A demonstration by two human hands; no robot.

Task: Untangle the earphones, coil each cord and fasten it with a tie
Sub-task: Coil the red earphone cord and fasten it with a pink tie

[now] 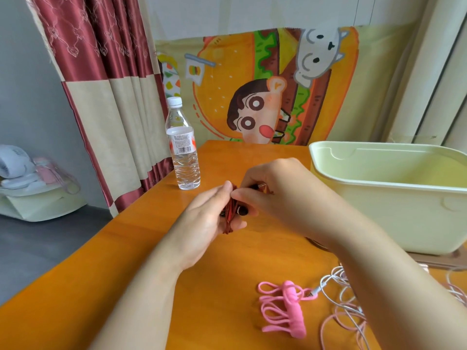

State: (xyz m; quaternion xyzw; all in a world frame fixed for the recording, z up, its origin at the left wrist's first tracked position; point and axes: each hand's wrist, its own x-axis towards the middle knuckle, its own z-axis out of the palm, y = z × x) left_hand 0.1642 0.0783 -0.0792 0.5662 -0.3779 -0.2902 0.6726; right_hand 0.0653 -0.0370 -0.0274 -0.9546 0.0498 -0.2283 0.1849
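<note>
Left hand (202, 221): held just above the orange wooden table (121, 251), palm turned rightward, fingers mostly straight, thumb tucked in below. It holds a dark red coiled earphone cord (229, 215) against the fingers. Right hand (275, 195): reaches in from the right with fingers curled, thumb and forefinger pinching the upper end of the same coil, so both hands grip it at mid-table. I see dark earpiece-like parts poking out between the two hands. I cannot tell whether a tie is on this coil. Nearer my edge, right of centre, a pink earphone cord coiled into loops (273, 311) lies flat on the table, bound across its middle by a pink tie (294, 311). The plug end of a white cable (321, 289) lies just beside its right side. That cable runs back into a loose tangle with a pale pink cord (336, 322), partly hidden under the right forearm. Beyond the hands, to the left, a clear plastic water bottle with a white cap (183, 157) stands upright on the table. At right, a pale green plastic tub (379, 184) sits on the table, close to the right wrist. Behind the table hangs a cartoon burger-print cloth (227, 79). To its left is a red-and-cream curtain (101, 72). Far left, off the table, I note a small white fan (12, 165).
</note>
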